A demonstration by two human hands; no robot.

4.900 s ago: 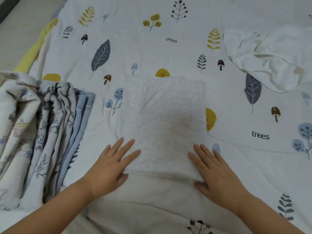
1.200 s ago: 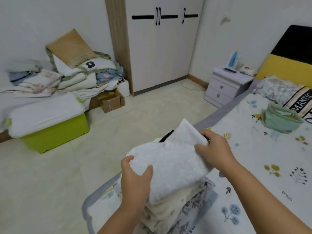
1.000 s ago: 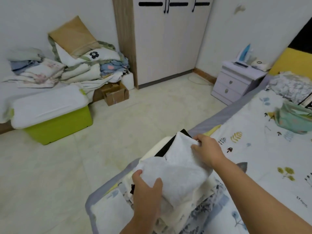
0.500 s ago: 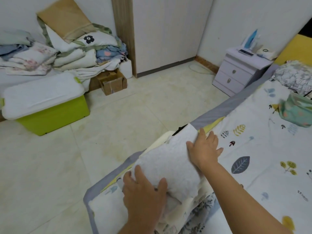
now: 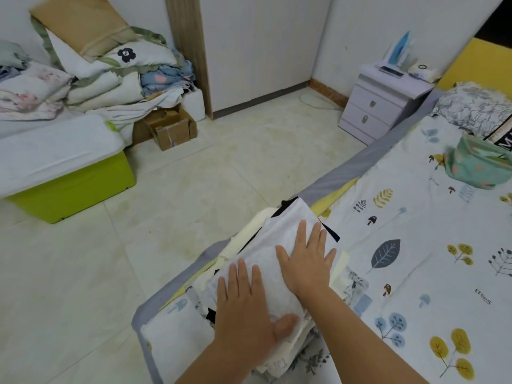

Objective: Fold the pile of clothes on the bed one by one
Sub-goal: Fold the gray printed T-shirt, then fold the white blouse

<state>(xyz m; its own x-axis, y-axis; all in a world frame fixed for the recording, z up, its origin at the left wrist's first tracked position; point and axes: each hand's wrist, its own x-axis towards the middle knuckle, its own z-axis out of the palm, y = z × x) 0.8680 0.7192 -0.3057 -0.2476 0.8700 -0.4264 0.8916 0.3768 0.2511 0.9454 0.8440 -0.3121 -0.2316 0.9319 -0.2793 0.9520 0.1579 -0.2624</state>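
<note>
Hands lie flat with fingers straight, left hand [image 5: 249,309] near and right hand [image 5: 307,259] beyond, pressing the folded white garment [image 5: 266,245] onto the stack [image 5: 279,358] at the bed [image 5: 415,273] corner, so stacking looks finished and next likely comes fetching the green garment [image 5: 476,167] far right.
</note>
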